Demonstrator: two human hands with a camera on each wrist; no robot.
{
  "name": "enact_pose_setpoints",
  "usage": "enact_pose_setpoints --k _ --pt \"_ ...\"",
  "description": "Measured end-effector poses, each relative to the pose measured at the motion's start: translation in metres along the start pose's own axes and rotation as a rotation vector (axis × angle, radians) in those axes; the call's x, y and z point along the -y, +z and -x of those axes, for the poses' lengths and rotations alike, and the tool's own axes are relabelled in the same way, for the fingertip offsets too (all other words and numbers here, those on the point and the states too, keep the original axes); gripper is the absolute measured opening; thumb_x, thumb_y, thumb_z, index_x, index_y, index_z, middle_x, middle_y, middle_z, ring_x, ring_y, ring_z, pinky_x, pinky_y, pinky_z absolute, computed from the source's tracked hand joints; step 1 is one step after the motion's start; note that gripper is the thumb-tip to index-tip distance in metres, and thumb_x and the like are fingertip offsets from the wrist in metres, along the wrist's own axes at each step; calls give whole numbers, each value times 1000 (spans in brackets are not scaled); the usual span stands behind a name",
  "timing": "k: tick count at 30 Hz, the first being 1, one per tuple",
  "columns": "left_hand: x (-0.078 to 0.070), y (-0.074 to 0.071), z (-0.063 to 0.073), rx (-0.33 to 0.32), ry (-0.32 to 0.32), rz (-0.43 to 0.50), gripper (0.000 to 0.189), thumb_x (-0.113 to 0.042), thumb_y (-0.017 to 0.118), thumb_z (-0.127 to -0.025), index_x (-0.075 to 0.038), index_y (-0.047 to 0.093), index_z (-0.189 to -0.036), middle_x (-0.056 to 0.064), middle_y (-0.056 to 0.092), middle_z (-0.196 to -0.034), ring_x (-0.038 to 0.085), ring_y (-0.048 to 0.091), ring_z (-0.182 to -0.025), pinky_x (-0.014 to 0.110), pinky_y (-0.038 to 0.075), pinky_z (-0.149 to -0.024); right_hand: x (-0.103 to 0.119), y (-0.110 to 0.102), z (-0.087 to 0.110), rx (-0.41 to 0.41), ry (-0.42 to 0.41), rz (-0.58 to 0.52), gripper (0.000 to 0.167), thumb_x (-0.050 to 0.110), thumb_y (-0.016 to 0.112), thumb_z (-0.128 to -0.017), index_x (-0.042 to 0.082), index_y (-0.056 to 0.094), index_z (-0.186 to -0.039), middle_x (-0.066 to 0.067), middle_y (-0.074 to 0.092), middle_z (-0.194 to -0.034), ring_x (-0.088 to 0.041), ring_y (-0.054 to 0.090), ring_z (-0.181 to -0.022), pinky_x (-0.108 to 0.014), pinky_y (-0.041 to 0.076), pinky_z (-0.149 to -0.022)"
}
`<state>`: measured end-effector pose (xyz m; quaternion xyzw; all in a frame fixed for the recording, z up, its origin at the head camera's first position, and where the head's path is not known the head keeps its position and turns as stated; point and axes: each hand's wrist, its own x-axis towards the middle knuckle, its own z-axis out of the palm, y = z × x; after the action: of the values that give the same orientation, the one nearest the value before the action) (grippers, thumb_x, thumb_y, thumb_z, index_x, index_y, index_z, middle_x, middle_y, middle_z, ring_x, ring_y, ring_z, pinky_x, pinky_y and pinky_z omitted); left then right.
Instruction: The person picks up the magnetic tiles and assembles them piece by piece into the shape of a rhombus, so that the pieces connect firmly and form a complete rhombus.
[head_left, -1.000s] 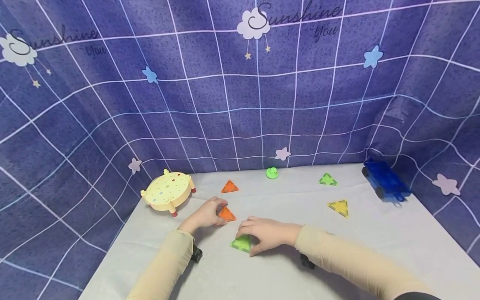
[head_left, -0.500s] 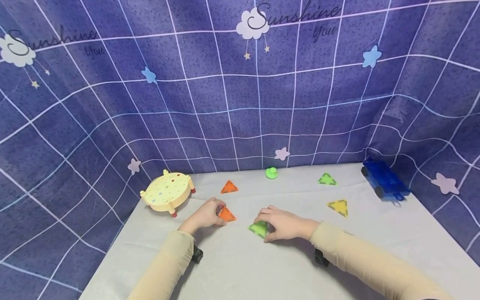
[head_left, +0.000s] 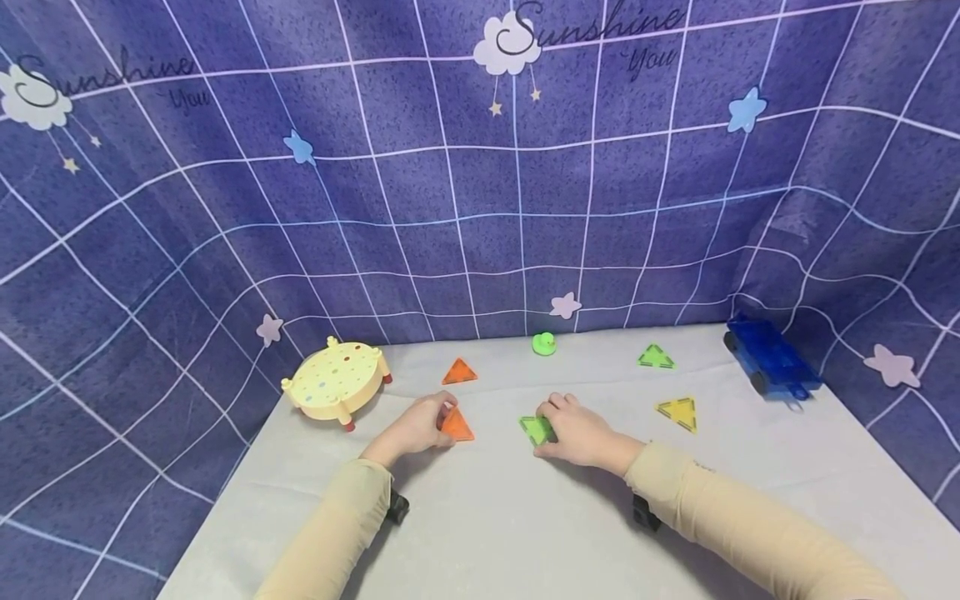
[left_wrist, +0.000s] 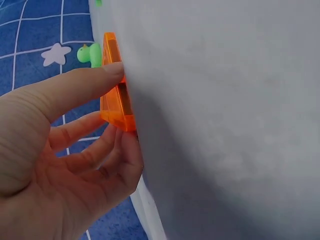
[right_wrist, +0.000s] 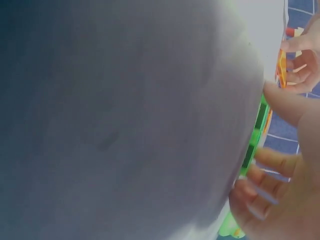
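Observation:
My left hand pinches an orange triangular magnetic tile by its left side, low at the table. In the left wrist view the thumb presses along the edge of that orange tile, and the fingers curl behind it. To the right, my right hand grips a green triangular magnetic tile between thumb and fingers. Its far part is covered by the fingers in the head view. The right wrist view shows the green tile edge-on, close to the table surface. A gap of table separates the two tiles.
Another orange tile lies behind my left hand. A green duck sits at the back. Rightward are a green tile, a yellow tile and a blue wheeled car base. A dotted yellow toy table stands at left.
My right hand has carried the green tile rightward and farther from me. My left hand stays almost in place, and its orange tile has turned slightly.

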<state>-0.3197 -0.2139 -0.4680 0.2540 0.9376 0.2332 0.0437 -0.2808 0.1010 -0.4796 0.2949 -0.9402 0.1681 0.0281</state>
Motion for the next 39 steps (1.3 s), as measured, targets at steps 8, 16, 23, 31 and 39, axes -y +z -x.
enact_pose_setpoints --k 8,16,23,31,39 --pt "-6 4 0 21 41 22 62 -9 88 -72 2 62 -128 8 69 -100 19 63 -86 35 51 -79 -3 -2 -2 0 104 -42 62 38 87 -79 -2 63 -120 -10 56 -106 -29 51 -98 -43 50 -84" --pt "-16 9 -7 32 70 56 59 -13 88 -74 -1 67 -128 5 70 -101 19 63 -90 33 50 -80 -13 -8 -6 17 82 -158 45 16 86 -80 -3 67 -116 -12 61 -105 -30 56 -98 -47 48 -91" --pt "-26 16 -15 5 72 118 47 -12 88 -75 -1 71 -117 7 72 -106 23 65 -99 37 51 -89 -17 -8 -6 -5 66 -167 38 11 85 -81 -2 67 -112 -10 64 -98 -27 59 -94 -45 49 -90" --pt "-31 20 -24 14 58 185 45 -10 86 -77 0 72 -119 8 72 -112 25 64 -107 40 49 -95 -17 -9 -8 0 70 -205 35 10 85 -80 -1 68 -109 -5 63 -84 -20 57 -80 -40 51 -78" --pt "-33 26 -32 5 20 271 46 -8 85 -77 -3 72 -121 7 71 -117 27 64 -112 42 48 -100 -19 -7 -9 23 89 -241 35 6 83 -83 -2 68 -114 0 59 -78 -14 52 -72 -35 49 -72"
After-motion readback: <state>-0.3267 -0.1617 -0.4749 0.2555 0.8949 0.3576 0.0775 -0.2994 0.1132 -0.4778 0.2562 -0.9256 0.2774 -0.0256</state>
